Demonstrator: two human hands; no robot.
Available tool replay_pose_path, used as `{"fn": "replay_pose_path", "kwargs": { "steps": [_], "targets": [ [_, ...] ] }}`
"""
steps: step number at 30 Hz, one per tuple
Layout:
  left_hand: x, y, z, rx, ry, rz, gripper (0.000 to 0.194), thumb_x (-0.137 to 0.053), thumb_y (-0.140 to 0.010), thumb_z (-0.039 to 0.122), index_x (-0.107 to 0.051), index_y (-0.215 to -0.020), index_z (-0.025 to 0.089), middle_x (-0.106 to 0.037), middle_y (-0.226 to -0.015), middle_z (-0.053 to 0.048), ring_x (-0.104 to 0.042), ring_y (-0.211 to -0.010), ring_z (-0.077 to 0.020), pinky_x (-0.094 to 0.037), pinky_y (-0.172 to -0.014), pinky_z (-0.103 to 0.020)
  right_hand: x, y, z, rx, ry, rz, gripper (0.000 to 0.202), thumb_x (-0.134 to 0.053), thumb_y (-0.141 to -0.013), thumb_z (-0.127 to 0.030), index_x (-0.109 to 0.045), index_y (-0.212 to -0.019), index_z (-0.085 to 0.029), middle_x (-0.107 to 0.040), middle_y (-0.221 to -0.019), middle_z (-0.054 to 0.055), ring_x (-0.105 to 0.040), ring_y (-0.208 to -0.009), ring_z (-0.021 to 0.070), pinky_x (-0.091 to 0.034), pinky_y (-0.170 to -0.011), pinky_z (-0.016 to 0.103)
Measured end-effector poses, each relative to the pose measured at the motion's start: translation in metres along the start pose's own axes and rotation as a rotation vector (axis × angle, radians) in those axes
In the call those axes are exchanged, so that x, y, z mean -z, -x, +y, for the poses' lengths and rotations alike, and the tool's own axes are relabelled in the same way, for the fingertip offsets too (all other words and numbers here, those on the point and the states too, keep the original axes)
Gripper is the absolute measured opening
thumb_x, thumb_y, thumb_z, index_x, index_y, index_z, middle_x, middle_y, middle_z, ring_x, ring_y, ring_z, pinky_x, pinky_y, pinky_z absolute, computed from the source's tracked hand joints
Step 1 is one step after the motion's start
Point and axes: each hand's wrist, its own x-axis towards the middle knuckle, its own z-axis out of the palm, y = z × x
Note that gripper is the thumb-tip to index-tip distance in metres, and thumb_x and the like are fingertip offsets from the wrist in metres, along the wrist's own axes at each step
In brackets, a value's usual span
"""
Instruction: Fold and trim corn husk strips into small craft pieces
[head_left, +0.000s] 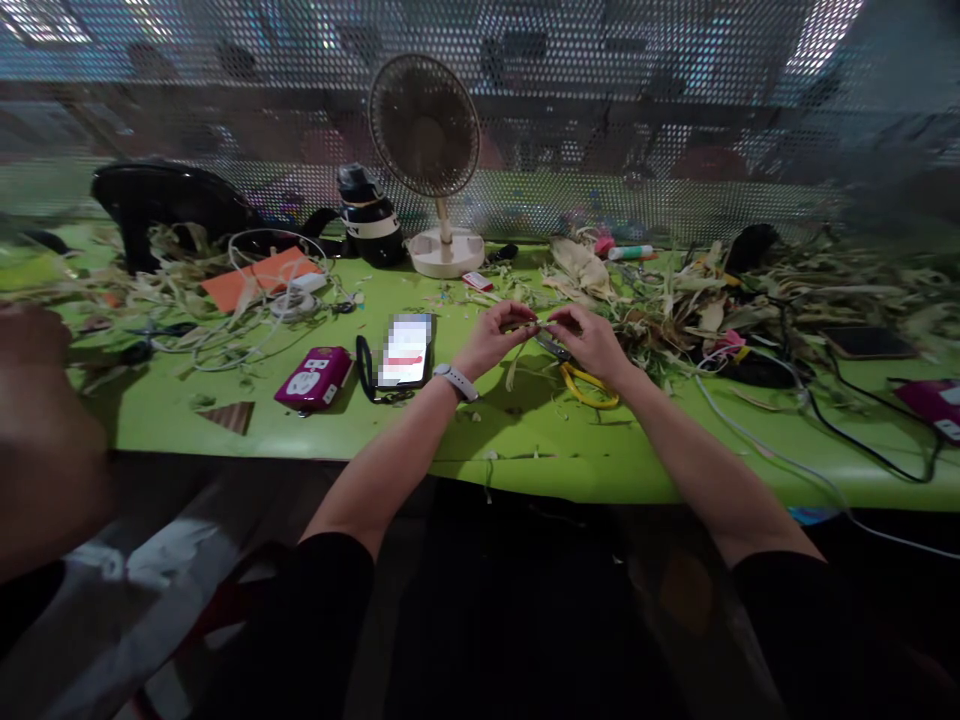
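On the bright green worktable (525, 450), taking the white desk fan (431, 150) at its rear edge as landmark. Far left of the fan, a black curved stand (161, 205) and an orange paper sheet (259, 278) lie among tangled white cables (247, 330). Below-left of the fan sit a magenta power strip (313, 378) and a black-cased phone (406, 350). Directly in front of the fan, the left hand (491, 338), with a white wristwatch (455, 381), pinches one end of a thin pale husk strip (541, 324); its fingertips are closed on it. The right hand (592, 342) pinches the other end likewise, so the strip spans between the hands just above the table. Beneath the right hand lie yellow-handled scissors (589, 385). Right of the fan spreads a heap of dried corn husks (720, 300) with black cables (862, 430). Risk, as judged: the dry strip may tear or slip if the hands pull apart unevenly; the scissors' blades lie close under the right wrist.
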Motion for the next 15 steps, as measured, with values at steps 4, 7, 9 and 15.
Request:
{"fn": "replay_pose_path", "kwargs": {
  "steps": [4, 7, 9, 15],
  "targets": [
    [-0.0003, 0.0006, 0.0029, -0.051, -0.076, -0.015, 0.026, -0.075, -0.075, 0.033, -0.062, -0.088, 0.015, -0.070, -0.093, -0.007, -0.065, -0.090, -0.0138, -0.052, -0.082, -0.027, 0.0019, -0.0007, 0.0012, 0.031, 0.036, -0.019, 0.023, -0.056, -0.092, -0.039, -0.067, -0.087, -0.020, -0.070, -0.087, 0.008, -0.062, -0.083, 0.0222, -0.047, -0.076, 0.034],
    [-0.0016, 0.0020, 0.0069, -0.073, -0.107, -0.011, 0.025, -0.077, -0.074, 0.034, -0.064, -0.085, 0.015, -0.070, -0.090, -0.006, -0.065, -0.086, -0.0135, -0.052, -0.079, -0.026, 0.0014, -0.0001, 0.0007, 0.051, 0.054, -0.025, 0.022, -0.055, -0.092, -0.037, -0.068, -0.086, -0.020, -0.069, -0.088, 0.008, -0.062, -0.084, 0.0224, -0.047, -0.077, 0.035],
    [-0.0024, 0.0025, 0.0084, -0.060, -0.098, 0.005, 0.027, -0.079, -0.071, 0.036, -0.065, -0.082, 0.015, -0.071, -0.086, -0.006, -0.064, -0.082, -0.0135, -0.052, -0.077, -0.026, 0.0009, 0.0002, 0.0005, 0.057, 0.052, -0.034, 0.021, -0.054, -0.092, -0.035, -0.068, -0.088, -0.020, -0.069, -0.089, 0.009, -0.062, -0.085, 0.0228, -0.046, -0.077, 0.035],
    [-0.0028, 0.0027, 0.0071, 0.002, -0.059, -0.006, 0.029, -0.081, -0.069, 0.040, -0.073, -0.080, 0.015, -0.074, -0.080, -0.006, -0.065, -0.076, -0.0142, -0.053, -0.073, -0.028, 0.0022, -0.0005, 0.0025, 0.044, 0.032, -0.062, 0.020, -0.054, -0.092, -0.034, -0.066, -0.086, -0.020, -0.069, -0.088, 0.008, -0.061, -0.084, 0.0228, -0.046, -0.077, 0.035]
  ]
}}
